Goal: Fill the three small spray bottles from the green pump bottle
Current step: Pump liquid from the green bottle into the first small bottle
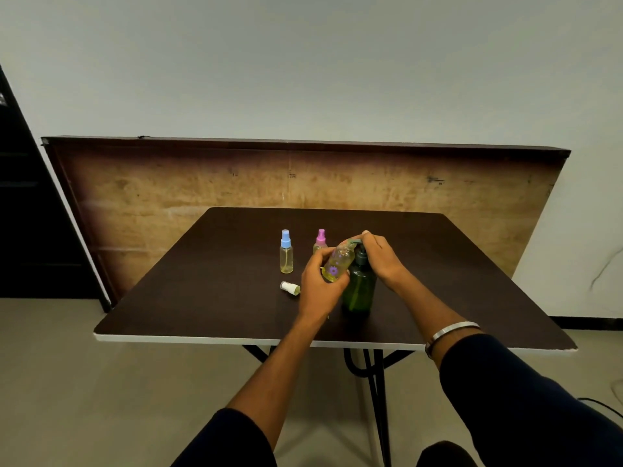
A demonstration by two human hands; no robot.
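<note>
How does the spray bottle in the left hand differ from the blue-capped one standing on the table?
The bottle held by the left hand, the held bottle, is tilted with its cap off, neck up at the pump spout; the blue-capped bottle stands upright and capped on the table. The held bottle shows a purple flower print; none shows on the blue-capped bottle. Both are small, clear and hold yellowish liquid.

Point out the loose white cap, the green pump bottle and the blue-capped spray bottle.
loose white cap (290,287), head view, on its side.
green pump bottle (360,293), head view, lower body.
blue-capped spray bottle (286,259), head view, clear body.
</note>
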